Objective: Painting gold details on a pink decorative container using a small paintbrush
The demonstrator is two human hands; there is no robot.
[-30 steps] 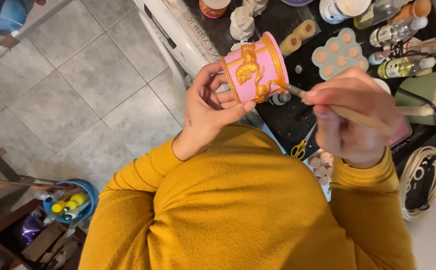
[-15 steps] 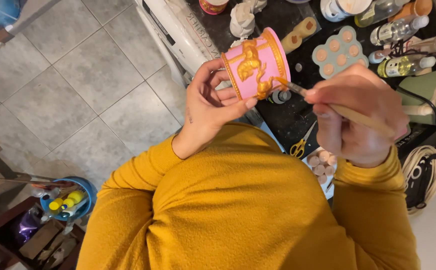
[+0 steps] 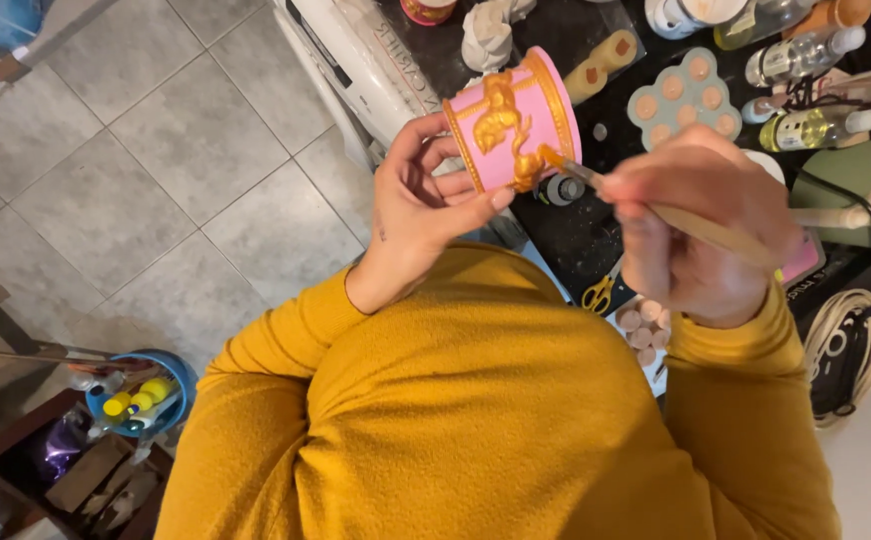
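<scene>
Pink pot with gold trim and a gold figure on its side is held up over the dark worktop, tipped sideways, with the left hand pinching it between thumb and curled fingers. Right hand is closed around a thin brush, bristle tip touching the gold figure. Paint palette, small bottles and yellow-handled scissors sit on the worktop nearby.

Left hand fingers grip pink cylindrical ceramic pot with gold relief trim, tilted. Right hand pinches thin wooden paintbrush; bristle tip touches gold relief. Round paint palette on dark worktop beyond right fingers.
</scene>
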